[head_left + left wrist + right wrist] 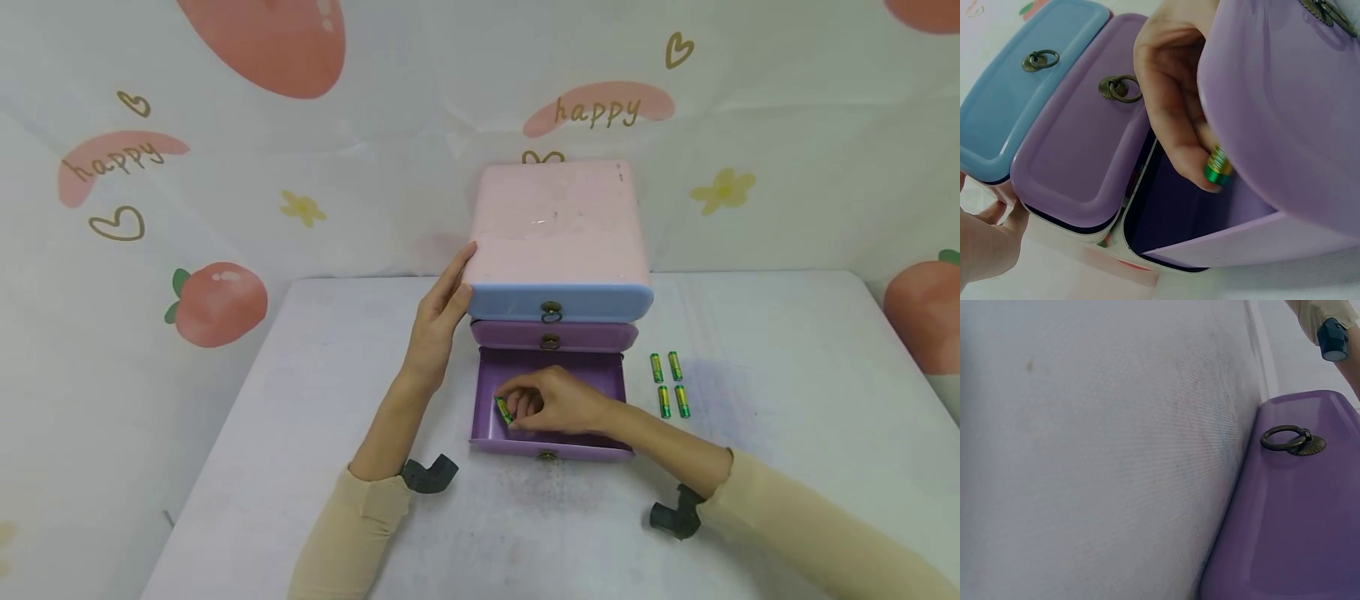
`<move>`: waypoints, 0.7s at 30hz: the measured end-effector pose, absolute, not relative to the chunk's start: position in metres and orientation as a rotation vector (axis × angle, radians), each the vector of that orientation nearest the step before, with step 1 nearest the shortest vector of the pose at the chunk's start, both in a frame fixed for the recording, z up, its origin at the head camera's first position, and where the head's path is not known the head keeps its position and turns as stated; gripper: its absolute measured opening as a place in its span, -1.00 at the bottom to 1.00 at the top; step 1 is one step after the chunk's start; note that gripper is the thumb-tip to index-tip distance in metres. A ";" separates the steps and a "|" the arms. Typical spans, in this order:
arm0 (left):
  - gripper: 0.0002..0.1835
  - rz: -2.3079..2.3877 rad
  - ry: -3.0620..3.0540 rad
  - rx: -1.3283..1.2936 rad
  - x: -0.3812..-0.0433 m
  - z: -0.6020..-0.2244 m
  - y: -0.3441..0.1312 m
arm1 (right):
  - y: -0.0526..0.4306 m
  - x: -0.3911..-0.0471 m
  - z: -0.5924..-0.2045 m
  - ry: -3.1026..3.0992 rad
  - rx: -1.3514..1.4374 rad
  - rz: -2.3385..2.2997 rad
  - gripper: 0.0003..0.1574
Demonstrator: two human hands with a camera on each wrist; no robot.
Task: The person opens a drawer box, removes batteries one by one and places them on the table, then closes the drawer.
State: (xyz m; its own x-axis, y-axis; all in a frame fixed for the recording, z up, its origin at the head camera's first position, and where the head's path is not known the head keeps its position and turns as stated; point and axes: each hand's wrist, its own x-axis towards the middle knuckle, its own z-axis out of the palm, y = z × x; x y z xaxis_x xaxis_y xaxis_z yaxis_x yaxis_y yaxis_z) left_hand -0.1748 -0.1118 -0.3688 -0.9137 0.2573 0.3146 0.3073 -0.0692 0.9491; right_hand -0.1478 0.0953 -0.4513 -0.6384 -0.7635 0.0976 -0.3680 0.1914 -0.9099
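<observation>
A small drawer cabinet (558, 221) with a pink top stands on the table, its blue and middle purple drawers pushed in. Its lowest purple drawer (480, 417) is pulled out. Inside that drawer, my right hand (558, 402) pinches a green and yellow battery (503, 410) between thumb and finger, near the drawer's left side. In the left wrist view the battery's green end (1217, 174) shows below the fingertips, and the drawer front partly hides the hand. My left hand (438, 321) rests against the cabinet's left side with its fingers extended.
Several more green batteries (664, 402) lie in two short rows right of the cabinet. Ring pulls (551, 313) hang on the drawer fronts. Dark wrist mounts (431, 474) stick out from both sleeves. Behind the cabinet hangs a patterned cloth (375, 167).
</observation>
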 end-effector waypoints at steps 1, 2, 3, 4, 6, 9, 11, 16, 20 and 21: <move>-0.46 -2.178 -2.119 -0.643 -0.175 -0.369 -0.112 | 0.097 -0.147 -0.450 2.098 -1.059 -1.438 -0.52; -0.46 -2.179 -2.118 -0.643 -0.175 -0.369 -0.112 | 0.098 -0.147 -0.450 2.101 -1.058 -1.442 -0.51; -0.46 -2.179 -2.117 -0.642 -0.175 -0.369 -0.112 | 0.100 -0.147 -0.449 2.106 -1.058 -1.444 -0.50; -0.46 -2.181 -2.115 -0.644 -0.175 -0.369 -0.112 | 0.101 -0.146 -0.449 2.113 -1.058 -1.445 -0.49; -0.47 -2.184 -2.116 -0.638 -0.175 -0.369 -0.112 | 0.104 -0.145 -0.447 2.124 -1.050 -1.446 -0.48; -0.47 -2.185 -2.118 -0.634 -0.175 -0.369 -0.112 | 0.109 -0.144 -0.445 2.140 -1.045 -1.450 -0.49; -0.47 -2.187 -2.118 -0.631 -0.174 -0.369 -0.112 | 0.111 -0.143 -0.443 2.147 -1.037 -1.455 -0.49; -0.48 -2.193 -2.109 -0.634 -0.174 -0.368 -0.113 | 0.119 -0.139 -0.441 2.172 -1.048 -1.456 -0.49; -0.48 -2.191 -2.110 -0.636 -0.174 -0.368 -0.112 | 0.126 -0.135 -0.441 2.191 -1.053 -1.461 -0.50; -0.48 -2.190 -2.110 -0.638 -0.174 -0.368 -0.112 | 0.127 -0.134 -0.441 2.197 -1.052 -1.464 -0.50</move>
State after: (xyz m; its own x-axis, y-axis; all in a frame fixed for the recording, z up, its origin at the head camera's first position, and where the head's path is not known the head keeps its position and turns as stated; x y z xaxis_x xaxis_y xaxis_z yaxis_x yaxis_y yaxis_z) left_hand -0.1742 -0.1125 -0.3681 -0.9150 0.2550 0.3126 0.3029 -0.0777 0.9499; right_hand -0.1342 0.1274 -0.4408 -0.6872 -0.7119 0.1446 -0.4075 0.2131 -0.8880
